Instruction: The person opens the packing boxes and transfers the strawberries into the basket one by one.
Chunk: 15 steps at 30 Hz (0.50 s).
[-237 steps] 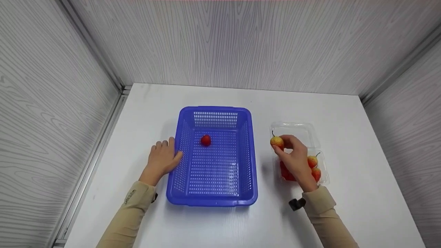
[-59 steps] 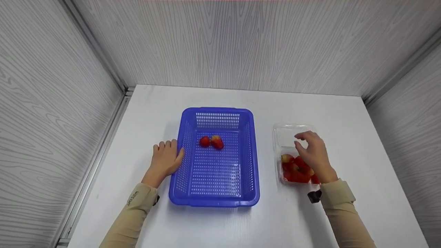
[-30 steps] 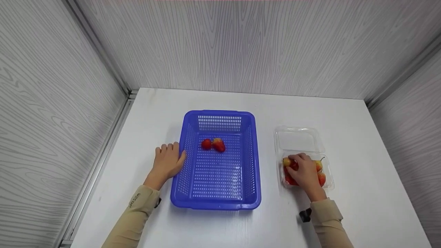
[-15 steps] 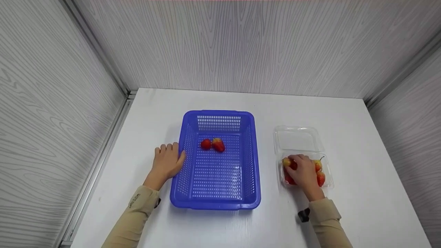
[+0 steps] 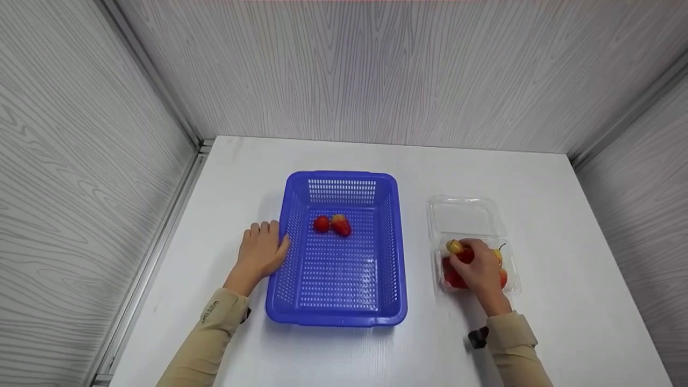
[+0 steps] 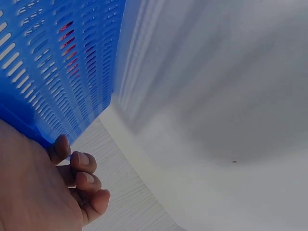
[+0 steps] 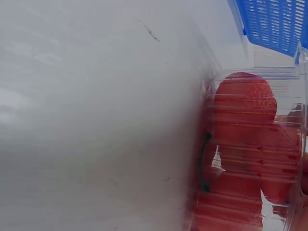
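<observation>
In the head view my left hand (image 5: 259, 257) grips the left rim of a blue slotted plastic basket (image 5: 336, 321), thumb inside and fingers outside. The left wrist view shows its fingertips (image 6: 86, 178) curled below the rim. My right hand (image 5: 481, 271) pinches a small red-and-yellow fruit (image 5: 454, 246), yellow end facing away, at the far left part of a clear plastic clamshell box (image 5: 513, 269). Its red body is partly hidden by the fingers. Under and beside this hand lie several more red and yellow fruits (image 7: 243, 101), seen through the box wall in the right wrist view.
Inside the basket, a round red fruit (image 5: 321, 224) touches a red fruit with a yellow end (image 5: 341, 225). The box's clear lid (image 5: 466, 215) lies folded back behind it. A white table (image 5: 344, 360) carries everything, with grey wood-grain walls (image 5: 344, 70) around.
A red fruit with a yellow end has joined the round red one in the basket. My right hand came down into the box, took hold of another fruit and shifted slightly right. The left hand stayed.
</observation>
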Motion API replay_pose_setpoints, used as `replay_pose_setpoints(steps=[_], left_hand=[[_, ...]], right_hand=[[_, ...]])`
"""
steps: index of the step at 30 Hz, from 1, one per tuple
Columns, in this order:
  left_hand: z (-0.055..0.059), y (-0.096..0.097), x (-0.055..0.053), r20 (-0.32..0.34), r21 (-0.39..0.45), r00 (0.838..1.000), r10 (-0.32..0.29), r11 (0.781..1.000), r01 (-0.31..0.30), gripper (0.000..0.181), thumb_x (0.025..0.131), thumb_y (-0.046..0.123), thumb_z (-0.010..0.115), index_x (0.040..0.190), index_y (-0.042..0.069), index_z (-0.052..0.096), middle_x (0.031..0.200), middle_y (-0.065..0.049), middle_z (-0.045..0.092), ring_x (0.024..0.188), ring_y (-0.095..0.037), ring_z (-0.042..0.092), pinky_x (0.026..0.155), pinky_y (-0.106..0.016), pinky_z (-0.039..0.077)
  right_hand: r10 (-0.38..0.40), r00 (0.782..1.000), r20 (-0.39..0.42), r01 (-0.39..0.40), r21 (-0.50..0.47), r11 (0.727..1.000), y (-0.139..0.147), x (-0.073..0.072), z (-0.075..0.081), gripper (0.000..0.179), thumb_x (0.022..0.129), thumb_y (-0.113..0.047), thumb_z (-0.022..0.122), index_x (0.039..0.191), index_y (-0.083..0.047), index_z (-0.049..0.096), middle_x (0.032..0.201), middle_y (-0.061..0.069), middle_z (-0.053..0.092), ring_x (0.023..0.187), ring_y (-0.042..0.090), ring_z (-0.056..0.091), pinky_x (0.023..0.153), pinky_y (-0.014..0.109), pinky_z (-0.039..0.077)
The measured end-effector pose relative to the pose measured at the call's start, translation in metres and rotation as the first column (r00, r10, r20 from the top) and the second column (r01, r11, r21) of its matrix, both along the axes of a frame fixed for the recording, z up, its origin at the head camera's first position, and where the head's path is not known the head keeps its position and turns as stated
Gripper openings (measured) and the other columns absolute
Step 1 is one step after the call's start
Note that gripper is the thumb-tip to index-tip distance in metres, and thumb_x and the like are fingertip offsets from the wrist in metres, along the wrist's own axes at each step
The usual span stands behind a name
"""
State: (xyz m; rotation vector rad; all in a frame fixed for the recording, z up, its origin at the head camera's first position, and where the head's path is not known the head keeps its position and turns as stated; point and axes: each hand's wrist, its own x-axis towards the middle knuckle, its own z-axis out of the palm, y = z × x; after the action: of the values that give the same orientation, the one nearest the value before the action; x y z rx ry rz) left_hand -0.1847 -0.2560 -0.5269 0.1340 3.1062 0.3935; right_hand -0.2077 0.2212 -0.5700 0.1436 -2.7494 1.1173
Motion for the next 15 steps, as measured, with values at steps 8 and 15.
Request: replay_pose_setpoints(steps=[8, 15], left_hand=[[-0.0006, -0.0003, -0.0005, -0.014, -0.005, 1.000, 0.000, 1.000, 0.000, 0.040, 0.098, 0.029, 0.041, 0.114, -0.007, 0.049, 0.099, -0.025, 0.053, 0.093, -0.041, 0.048, 0.083, -0.053, 0.038], [-0.0021, -0.0002, -0.0018, -0.017, -0.006, 1.000, 0.011, 1.000, -0.011, 0.039, 0.097, 0.029, 0.043, 0.112, -0.006, 0.048, 0.097, -0.024, 0.052, 0.092, -0.041, 0.047, 0.081, -0.052, 0.037]], right_hand=[[-0.010, 0.983, -0.183, -0.006, -0.089, 0.996, -0.0016, -0.0043, 0.0037, 0.034, 0.080, -0.007, 0.077, 0.110, 0.003, 0.065, 0.105, 0.018, 0.067, 0.094, 0.032, 0.062, 0.083, 0.052, 0.052], [-0.039, 0.982, -0.183, 0.018, -0.114, 0.993, -0.0046, -0.0068, 0.0068, 0.032, 0.082, -0.008, 0.075, 0.112, 0.000, 0.065, 0.106, 0.014, 0.067, 0.094, 0.024, 0.061, 0.083, 0.027, 0.047]])
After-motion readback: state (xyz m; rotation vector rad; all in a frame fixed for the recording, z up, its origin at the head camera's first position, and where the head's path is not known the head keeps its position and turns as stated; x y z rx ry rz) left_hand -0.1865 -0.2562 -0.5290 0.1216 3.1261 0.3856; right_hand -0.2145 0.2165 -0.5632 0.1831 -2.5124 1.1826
